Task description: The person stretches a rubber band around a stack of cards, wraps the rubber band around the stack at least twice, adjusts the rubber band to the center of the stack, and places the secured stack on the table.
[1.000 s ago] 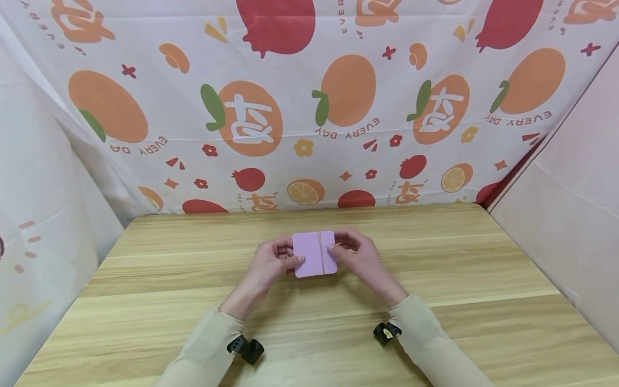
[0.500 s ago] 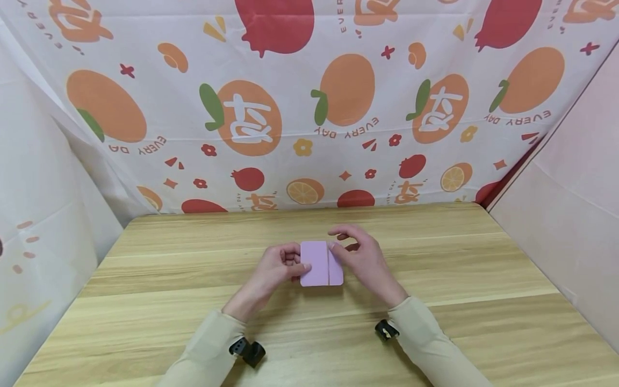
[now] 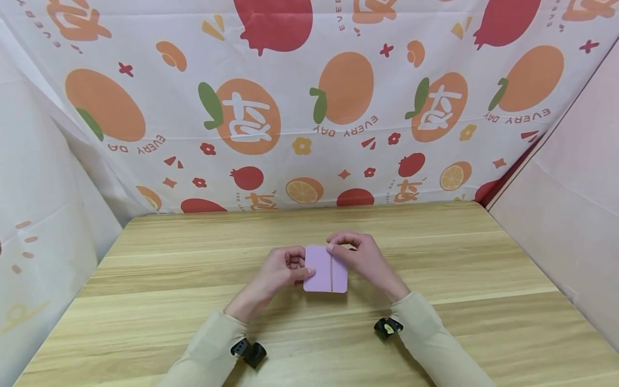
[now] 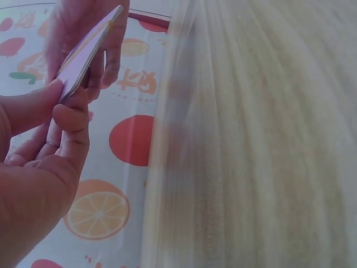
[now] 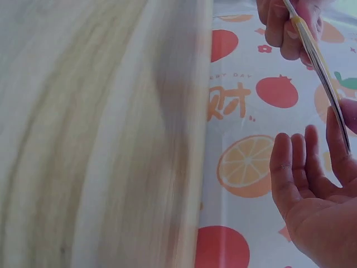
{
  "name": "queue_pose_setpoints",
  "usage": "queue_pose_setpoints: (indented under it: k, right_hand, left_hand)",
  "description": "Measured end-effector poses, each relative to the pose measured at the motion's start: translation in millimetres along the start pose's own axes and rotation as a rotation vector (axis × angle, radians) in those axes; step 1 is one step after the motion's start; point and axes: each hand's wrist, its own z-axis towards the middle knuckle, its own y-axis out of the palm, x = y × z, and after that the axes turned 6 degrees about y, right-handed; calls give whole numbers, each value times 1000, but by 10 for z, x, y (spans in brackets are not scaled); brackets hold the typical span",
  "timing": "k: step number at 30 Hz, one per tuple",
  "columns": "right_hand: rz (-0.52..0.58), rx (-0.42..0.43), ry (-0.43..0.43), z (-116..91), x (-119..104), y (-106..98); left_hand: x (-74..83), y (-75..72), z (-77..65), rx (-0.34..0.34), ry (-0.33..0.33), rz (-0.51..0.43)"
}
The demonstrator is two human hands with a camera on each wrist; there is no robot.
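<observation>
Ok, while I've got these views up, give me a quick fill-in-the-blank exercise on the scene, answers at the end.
1. In the head view, the thin band crosses the purple card stack nearer its ____ edge (left or right).
2. There, the right hand has its thumb at the band's ____ end (upper or lower).
3. The black wrist devices number ____.
4. The hanging cloth carries the words EVERY ____.

Missing words: right; upper; two; DAY.
</observation>
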Motion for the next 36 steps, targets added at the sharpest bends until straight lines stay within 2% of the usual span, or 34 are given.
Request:
queue_pose_setpoints:
  k: [7, 12, 15, 19, 23, 31, 36]
  right_hand:
    - [-3, -1, 23, 8, 26, 0]
    - [38, -9, 29, 24, 31, 17]
    - [90, -16, 55, 39, 50, 25]
    - [115, -35, 93, 19, 21, 32]
    - [92, -92, 101, 11, 64, 26]
    - [28, -265, 131, -5, 118, 42]
    - [-7, -265, 137, -8, 132, 93]
  left_hand:
    - [-26, 14, 10, 34, -8, -30]
    - [-11, -38, 29, 129, 2, -81]
    - [28, -87, 34, 189, 2, -77]
    - [75, -134, 31, 222, -9, -64]
    - [86, -163, 30, 239, -11, -71]
    - [90, -217, 41, 308, -16, -95]
    - [104, -222, 38, 306, -2, -96]
